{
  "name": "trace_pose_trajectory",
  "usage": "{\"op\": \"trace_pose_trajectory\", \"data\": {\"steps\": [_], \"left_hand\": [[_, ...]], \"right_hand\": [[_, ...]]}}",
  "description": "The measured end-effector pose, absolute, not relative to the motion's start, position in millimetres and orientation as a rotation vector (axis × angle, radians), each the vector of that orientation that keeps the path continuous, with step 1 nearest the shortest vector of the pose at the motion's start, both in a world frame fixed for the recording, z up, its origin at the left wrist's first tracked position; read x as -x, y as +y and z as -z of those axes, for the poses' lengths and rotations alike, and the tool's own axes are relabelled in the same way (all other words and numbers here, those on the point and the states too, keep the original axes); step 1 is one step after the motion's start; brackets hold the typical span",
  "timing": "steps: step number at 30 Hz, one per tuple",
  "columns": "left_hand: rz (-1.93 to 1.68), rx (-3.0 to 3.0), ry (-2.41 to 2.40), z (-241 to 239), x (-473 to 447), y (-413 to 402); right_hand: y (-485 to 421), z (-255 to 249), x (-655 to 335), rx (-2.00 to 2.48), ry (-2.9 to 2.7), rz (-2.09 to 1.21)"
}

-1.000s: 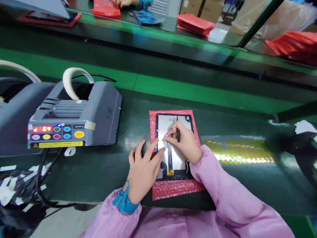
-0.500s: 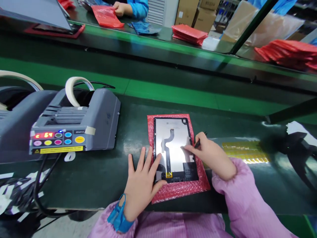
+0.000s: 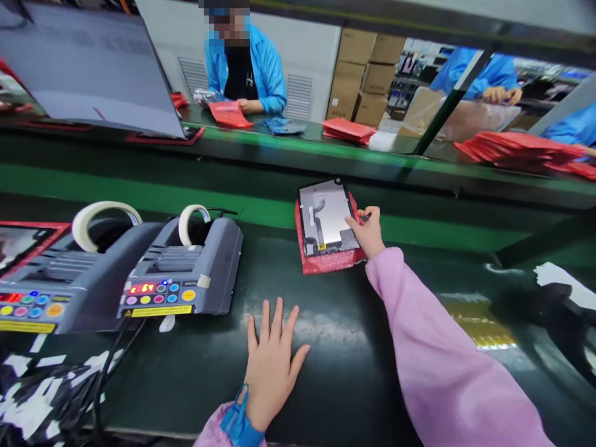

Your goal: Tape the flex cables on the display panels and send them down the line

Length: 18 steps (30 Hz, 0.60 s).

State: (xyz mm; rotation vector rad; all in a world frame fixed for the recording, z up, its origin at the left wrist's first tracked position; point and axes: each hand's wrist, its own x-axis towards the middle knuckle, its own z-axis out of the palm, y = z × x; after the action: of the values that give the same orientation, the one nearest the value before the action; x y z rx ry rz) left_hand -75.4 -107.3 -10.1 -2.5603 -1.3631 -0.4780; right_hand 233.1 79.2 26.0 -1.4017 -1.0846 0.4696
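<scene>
A tablet panel (image 3: 326, 214) with a silver back and a grey flex cable lies on a red bubble-wrap sheet (image 3: 326, 261), far out on the dark green bench near the green conveyor strip. My right hand (image 3: 367, 231) reaches out to its right edge, fingers pinched on the panel and sheet, with a thin black tool (image 3: 364, 217) also held in it. My left hand (image 3: 272, 360) lies flat on the bench close to me, fingers spread, holding nothing. It wears a blue wrist strap (image 3: 237, 422).
Two grey tape dispensers (image 3: 186, 279) (image 3: 60, 288) with cream tape rolls stand at the left, cables trailing off the front edge. A yellow marking (image 3: 479, 323) lies at the right. Across the conveyor, a person in a blue coat (image 3: 246, 68) handles red bags; red stacks (image 3: 349, 130) lie there.
My right hand has pushed the panel on its red sheet away from me toward the conveyor. My left hand has come off the panel and rests flat on the bench. My head has lifted.
</scene>
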Motion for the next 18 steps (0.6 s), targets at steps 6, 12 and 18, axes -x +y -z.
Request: {"op": "trace_pose_trajectory", "data": {"steps": [6,12,18], "left_hand": [[0.548,2.489,-1.319,23,81,-102],[0.518,2.541,-1.330,17,78,-100],[0.543,2.654,-1.216,11,66,-99]], "right_hand": [[124,-48,-273,1.498,-1.047,-0.414],[34,-42,-304,1.546,-1.074,-0.507],[-110,-33,-335,1.632,-0.900,-0.615]]}}
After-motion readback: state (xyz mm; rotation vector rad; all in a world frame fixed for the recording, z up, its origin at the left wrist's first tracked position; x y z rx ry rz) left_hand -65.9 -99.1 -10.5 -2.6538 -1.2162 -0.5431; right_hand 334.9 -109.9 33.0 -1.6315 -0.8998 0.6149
